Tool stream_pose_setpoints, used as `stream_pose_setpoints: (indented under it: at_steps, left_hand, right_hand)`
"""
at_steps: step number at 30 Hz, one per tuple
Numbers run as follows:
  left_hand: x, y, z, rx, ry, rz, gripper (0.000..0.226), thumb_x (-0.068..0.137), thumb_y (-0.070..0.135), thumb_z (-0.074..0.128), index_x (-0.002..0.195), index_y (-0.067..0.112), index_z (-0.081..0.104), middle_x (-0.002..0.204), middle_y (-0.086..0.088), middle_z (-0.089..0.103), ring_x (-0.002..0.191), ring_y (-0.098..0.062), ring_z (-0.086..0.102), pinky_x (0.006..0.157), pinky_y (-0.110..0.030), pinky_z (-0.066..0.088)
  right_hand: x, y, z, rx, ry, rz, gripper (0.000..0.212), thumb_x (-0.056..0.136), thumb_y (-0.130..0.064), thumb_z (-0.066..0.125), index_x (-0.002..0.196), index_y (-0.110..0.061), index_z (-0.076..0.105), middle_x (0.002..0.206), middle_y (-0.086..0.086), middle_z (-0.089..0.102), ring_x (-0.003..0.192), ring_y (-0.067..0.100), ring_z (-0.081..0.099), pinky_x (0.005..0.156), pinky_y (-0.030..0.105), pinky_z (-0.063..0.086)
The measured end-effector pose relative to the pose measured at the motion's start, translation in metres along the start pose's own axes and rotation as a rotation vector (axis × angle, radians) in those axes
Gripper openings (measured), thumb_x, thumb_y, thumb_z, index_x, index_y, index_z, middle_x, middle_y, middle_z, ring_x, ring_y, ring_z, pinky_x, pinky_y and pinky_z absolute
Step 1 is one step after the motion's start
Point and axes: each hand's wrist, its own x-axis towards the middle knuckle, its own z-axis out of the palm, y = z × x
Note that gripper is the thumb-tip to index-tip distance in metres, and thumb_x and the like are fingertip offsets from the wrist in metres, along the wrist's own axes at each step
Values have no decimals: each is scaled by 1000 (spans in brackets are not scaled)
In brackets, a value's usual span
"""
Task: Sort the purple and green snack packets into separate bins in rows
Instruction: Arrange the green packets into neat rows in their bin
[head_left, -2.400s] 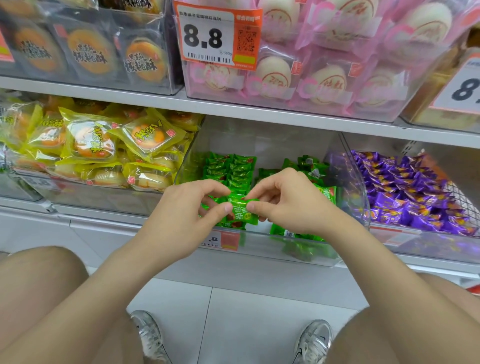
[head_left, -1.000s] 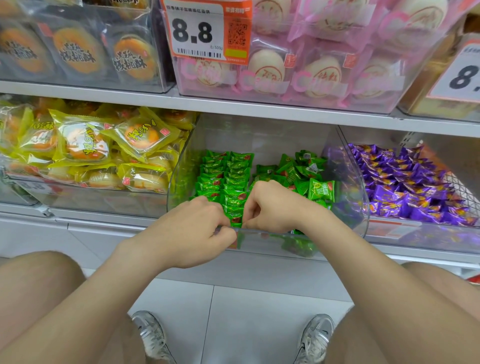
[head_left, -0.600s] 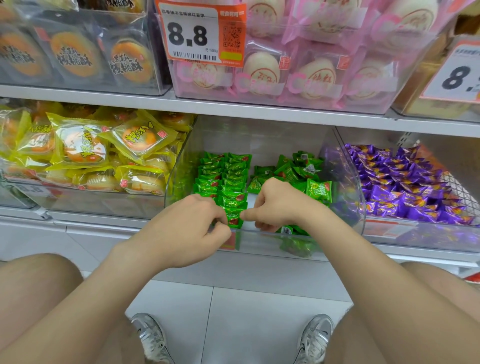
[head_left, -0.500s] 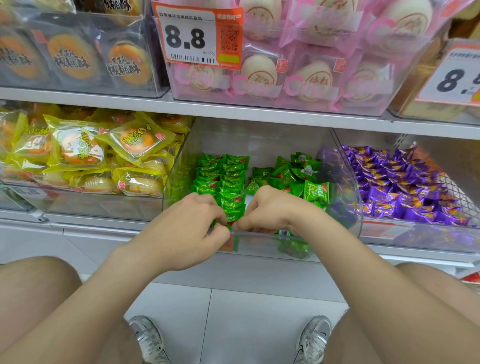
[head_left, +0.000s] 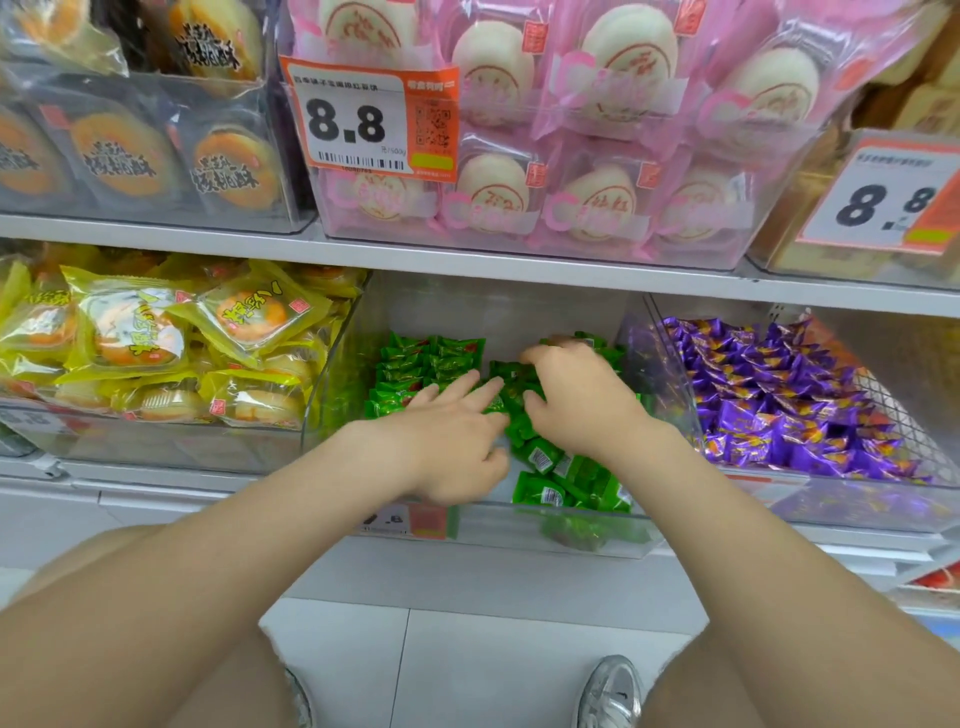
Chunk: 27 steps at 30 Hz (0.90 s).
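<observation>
Inside the clear middle bin (head_left: 337, 395) of the lower shelf, both hands are among the green packets.

Left fingers (head_left: 483, 389): nearly straight and slightly spread, lying flat across the green packets at the near end of the stacked rows. They grip nothing. The thumb is tucked low towards the front wall.

Left hand (head_left: 447, 436): palm down, wrist crossing the bin's front rim.

Right fingers (head_left: 540, 357): bent downward over the loose heap, knuckles up, tips hidden among the wrappers (it cannot be told whether they have hold of a packet).

Right hand (head_left: 582, 405): just beside the left hand, with the thumb nearly meeting the left forefinger.

Green rows (head_left: 415, 364): two neat columns of packets, standing on edge along the left part of the bin.

Green loose heap (head_left: 561, 467): unsorted packets lying at all angles in the right and front part of the same bin, some of them barcode side up.

Purple packets (head_left: 779, 410): lined up in slanting rows in the next bin (head_left: 857, 504) to the right, apart from the green ones, with a clear wall between.

Yellow pastry packets (head_left: 156, 338): piled in the bin to the left.

Upper shelf (head_left: 467, 257): pink bun packets (head_left: 597, 156) behind an orange price tag (head_left: 363, 124) reading 8.8, with dark-printed pastry packets (head_left: 130, 161) to their left.

Below: bare knees and a grey shoe (head_left: 613, 691) on pale floor tiles.
</observation>
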Motion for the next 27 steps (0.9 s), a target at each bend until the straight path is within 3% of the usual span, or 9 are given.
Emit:
stream_pose_setpoints:
  at_steps: [2, 5, 11, 14, 23, 25, 27]
  left_hand:
    - [21, -1, 8, 21, 38, -48, 69, 108, 47, 27, 167, 16, 13, 175, -6, -15, 161, -28, -15, 129, -58, 2]
    - [44, -10, 21, 30, 81, -127, 72, 110, 49, 25, 167, 15, -2, 173, -4, -22, 160, -28, -19, 128, -60, 0]
    - [71, -30, 19, 11, 43, -162, 71, 109, 46, 25, 168, 18, -3, 174, 0, -20, 160, -25, -20, 128, -61, -4]
    - [82, -35, 13, 14, 58, -150, 70, 106, 44, 27, 169, 22, 4, 175, 3, -15, 160, -23, -19, 127, -62, -5]
    - [92, -46, 6, 45, -8, -234, 72, 105, 52, 24, 168, 26, 2, 176, 5, -11, 161, -28, -14, 125, -64, -9]
    - [92, -45, 6, 54, -4, -234, 72, 106, 53, 25, 168, 25, 4, 176, 4, -10, 161, -32, -12, 126, -64, -8]
    - [91, -44, 6, 35, 26, -206, 71, 105, 54, 29, 167, 24, 12, 176, 1, -4, 161, -35, -8, 126, -64, -4]
  right_hand:
    - [10, 1, 4, -86, -58, 12, 40, 93, -30, 60, 128, -10, 62, 127, 18, 60, 127, 41, 53, 108, 50, 46]
    - [25, 1, 21, -219, -171, 48, 59, 100, -44, 51, 149, -12, 47, 154, 20, 41, 153, 42, 25, 125, 57, 20]
    - [47, 5, 33, -254, -424, 90, 73, 100, -67, 35, 165, -41, 14, 174, 10, 8, 157, 47, 8, 124, 59, 10]
    - [52, 0, 39, -299, -522, 124, 72, 101, -64, 37, 165, -46, 7, 176, 6, 0, 158, 48, -4, 125, 61, 3]
    - [49, -4, 22, -346, -714, 184, 70, 104, -43, 45, 165, -42, 11, 175, 7, -4, 158, 49, -5, 124, 66, 1]
    - [43, -3, 13, -294, -669, 158, 65, 103, -44, 47, 164, -39, 24, 175, 11, 8, 157, 50, 4, 125, 65, 8]
    - [37, 3, 5, -216, -569, 128, 58, 99, -45, 55, 156, -38, 42, 166, 15, 29, 153, 47, 24, 125, 60, 21]
